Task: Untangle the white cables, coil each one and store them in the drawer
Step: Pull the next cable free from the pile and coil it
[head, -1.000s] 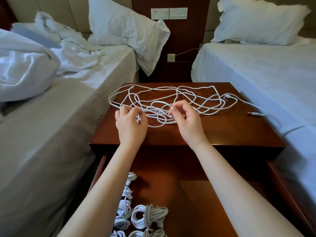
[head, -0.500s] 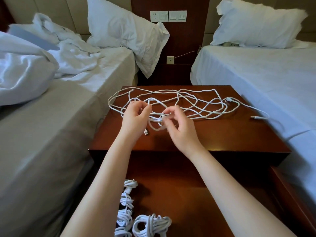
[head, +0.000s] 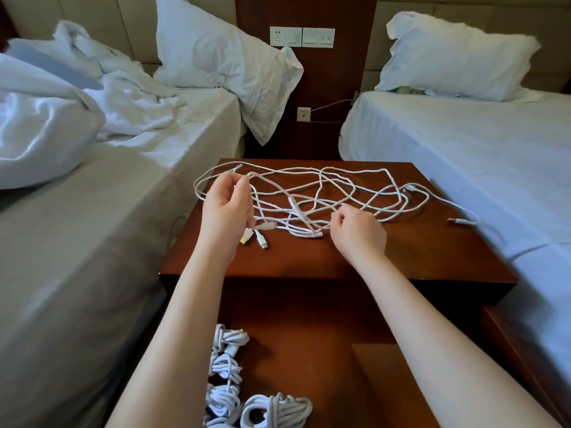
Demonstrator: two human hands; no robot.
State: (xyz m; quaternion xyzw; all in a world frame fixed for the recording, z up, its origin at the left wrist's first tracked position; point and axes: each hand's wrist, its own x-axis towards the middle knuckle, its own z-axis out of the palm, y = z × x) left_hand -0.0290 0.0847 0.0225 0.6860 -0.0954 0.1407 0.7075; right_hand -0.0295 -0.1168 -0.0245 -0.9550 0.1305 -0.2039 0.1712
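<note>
My left hand (head: 227, 208) pinches a strand of the cables (head: 292, 205) up, plugs (head: 261, 237) dangling. My right hand (head: 358, 233) nips another with curled fingers (head: 338, 216) above the desk (head: 401, 251), to part the tangle.

no text, label or number can be read anywhere here.

The white cables (head: 324, 196) lay tangled in loose loops across the counter (head: 401, 251), one plug end trailing right. Coiled bundles (head: 227, 370), apparently at least four, lay along the open drawer's (head: 309, 344) left side.
</note>
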